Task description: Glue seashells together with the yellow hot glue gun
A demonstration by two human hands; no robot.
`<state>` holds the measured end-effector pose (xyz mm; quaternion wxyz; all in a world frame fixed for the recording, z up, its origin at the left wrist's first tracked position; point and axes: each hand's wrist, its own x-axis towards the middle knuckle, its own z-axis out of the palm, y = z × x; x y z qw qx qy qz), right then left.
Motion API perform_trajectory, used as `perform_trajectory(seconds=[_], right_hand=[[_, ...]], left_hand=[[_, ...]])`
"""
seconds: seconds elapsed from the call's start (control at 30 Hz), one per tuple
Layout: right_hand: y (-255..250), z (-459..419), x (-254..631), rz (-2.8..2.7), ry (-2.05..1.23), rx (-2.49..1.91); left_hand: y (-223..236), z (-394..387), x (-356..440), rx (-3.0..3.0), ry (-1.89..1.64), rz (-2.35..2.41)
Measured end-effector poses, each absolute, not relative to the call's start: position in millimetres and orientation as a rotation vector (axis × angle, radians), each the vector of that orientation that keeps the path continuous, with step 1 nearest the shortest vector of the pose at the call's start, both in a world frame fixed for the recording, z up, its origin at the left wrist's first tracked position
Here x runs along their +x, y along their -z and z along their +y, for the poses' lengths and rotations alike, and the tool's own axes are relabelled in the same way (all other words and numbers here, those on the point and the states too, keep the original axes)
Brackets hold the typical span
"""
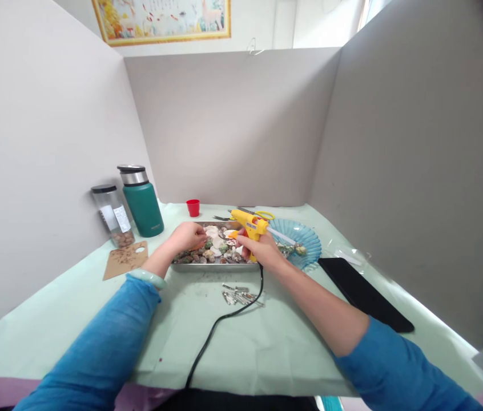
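A metal tray full of shells and small stones lies at the middle of the table. My left hand reaches into it with fingers curled over the shells; what it pinches, if anything, is hidden. My right hand grips a yellow glue gun just above the tray's right end, nozzle pointing left. Its black cord runs down toward me. Several small metal clips lie in front of the tray.
A green flask and a clear jar stand at the left, with a brown card before them. A red cup, yellow scissors, a blue glass plate and a black pad lie at the right. Grey partition walls surround the table.
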<state>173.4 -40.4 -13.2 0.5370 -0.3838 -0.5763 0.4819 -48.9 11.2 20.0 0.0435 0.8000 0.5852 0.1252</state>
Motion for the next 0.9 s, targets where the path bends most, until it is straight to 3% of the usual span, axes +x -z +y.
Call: perform_trajectory(seconds=[0.23, 0.53, 0.9], right_hand=[[12, -41, 173, -1.381, -1.136, -0.932], [15, -39, 173, -1.378, -1.113, -0.944], [10, -44, 172, -1.344, -1.145, -0.930]], left_hand=[[-21, 9, -46, 2.414, -0.379, 1.799], [-21, -12, -18, 2.473, -0.679, 1.565], [-18, 5, -46, 2.442, -0.561, 1.779]])
